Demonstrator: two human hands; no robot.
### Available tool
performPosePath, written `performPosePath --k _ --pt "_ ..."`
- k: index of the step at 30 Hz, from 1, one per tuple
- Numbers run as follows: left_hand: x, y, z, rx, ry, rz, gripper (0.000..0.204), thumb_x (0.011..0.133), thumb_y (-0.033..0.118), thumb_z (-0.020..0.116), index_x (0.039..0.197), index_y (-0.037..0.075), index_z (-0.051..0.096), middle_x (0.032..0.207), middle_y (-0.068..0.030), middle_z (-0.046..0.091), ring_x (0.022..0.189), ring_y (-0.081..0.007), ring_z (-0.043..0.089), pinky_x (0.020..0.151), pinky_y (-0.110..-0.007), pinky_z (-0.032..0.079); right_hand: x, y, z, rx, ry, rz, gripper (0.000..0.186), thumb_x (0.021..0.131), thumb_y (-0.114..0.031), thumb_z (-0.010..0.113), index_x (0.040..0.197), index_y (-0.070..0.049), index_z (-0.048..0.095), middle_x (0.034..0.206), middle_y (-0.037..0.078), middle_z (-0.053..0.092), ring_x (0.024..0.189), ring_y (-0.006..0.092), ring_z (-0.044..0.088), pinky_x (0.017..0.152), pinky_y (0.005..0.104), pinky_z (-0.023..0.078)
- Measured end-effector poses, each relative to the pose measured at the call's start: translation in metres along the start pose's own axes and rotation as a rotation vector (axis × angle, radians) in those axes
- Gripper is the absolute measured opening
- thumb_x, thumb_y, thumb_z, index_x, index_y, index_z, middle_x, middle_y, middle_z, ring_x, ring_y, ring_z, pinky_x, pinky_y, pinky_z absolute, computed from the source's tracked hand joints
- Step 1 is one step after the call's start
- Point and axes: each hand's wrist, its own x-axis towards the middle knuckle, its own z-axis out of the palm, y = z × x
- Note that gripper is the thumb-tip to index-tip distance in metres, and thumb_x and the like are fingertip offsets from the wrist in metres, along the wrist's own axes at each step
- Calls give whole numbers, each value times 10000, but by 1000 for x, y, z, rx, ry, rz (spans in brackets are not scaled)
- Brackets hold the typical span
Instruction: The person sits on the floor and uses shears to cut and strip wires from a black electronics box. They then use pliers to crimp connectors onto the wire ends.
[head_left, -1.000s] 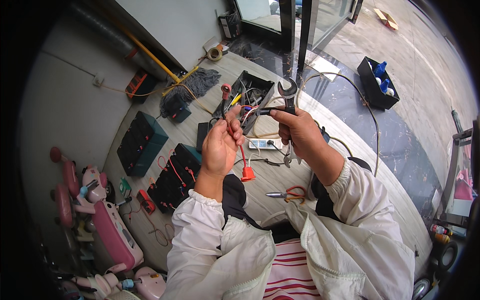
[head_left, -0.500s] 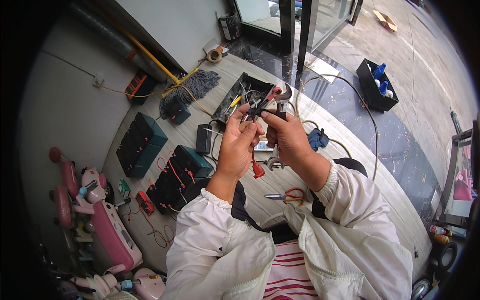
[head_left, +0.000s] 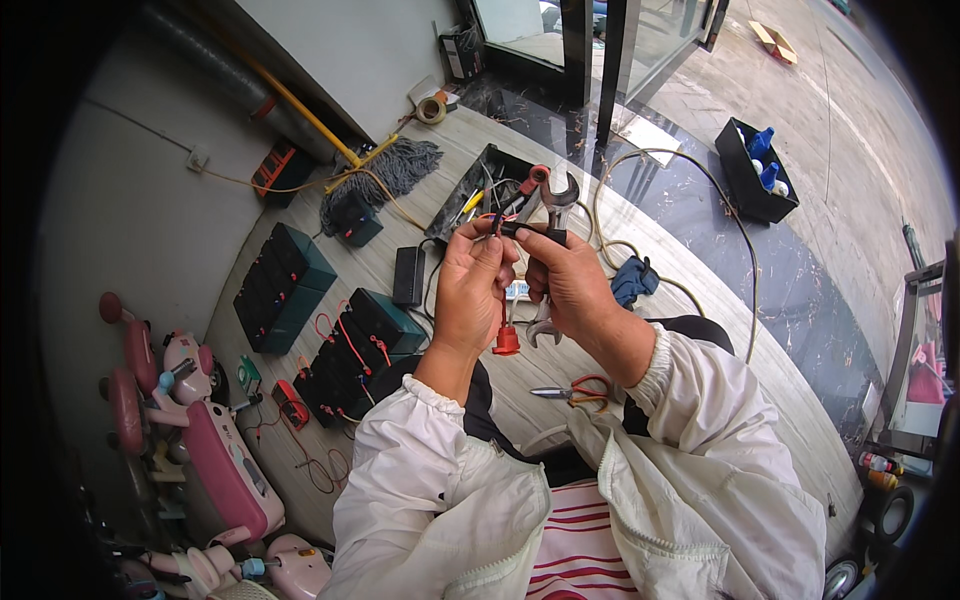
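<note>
Fingers: both sets are closed. Left fingers (head_left: 492, 240) pinch a red wire just beside the pliers' nose; right fingers (head_left: 540, 240) are wrapped round the pliers' grips.
Left hand (head_left: 472, 290): raised at chest level, thumb and forefinger tight on the wire (head_left: 504, 305), apparently steadying its end for the tool.
Right hand (head_left: 572, 285): clamped on the pliers (head_left: 515, 212), nose pointing to the left hand, so the tool meets the wire between the two hands.
Wire: runs down from the left fingers and ends in a red cap (head_left: 506, 342) hanging free below the pliers, between the wrists.
Spanner (head_left: 552, 255): passes behind the right hand, open jaw above the pliers, other end below; whether the hand holds it cannot be told.
Tray (head_left: 455, 205): dark, open, on the floor beyond the pliers; it holds hand tools and loose wires, kept within reach.
Bin (head_left: 755, 190): black, well right of the pliers; blue bottles stand upright in it.
Batteries (head_left: 350, 345): dark blocks left of the pliers, red leads on top.
Cutters (head_left: 575, 392): red-handled, on the floor below the pliers, lying flat.
Mop (head_left: 385, 170): left of the tray, against the wall.
</note>
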Motion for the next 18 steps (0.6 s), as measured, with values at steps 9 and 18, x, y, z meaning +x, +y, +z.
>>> performPosePath --k 9,18 --pt "1 -3 -5 4 71 61 91 944 85 506 1021 47 476 840 -44 581 636 -58 447 573 -187 370 -2 4 0 -9 -52 -28 150 851 -200 640 866 -62 583 547 -22 471 452 73 422 416 232 319" --pt "4 -10 -7 105 254 134 53 949 89 489 984 50 487 757 -27 554 599 -59 428 524 -199 366 -8 27 7 -2 -103 -222 222 896 -198 595 1006 -20 520 699 23 564 579 76 492 528 218 402"
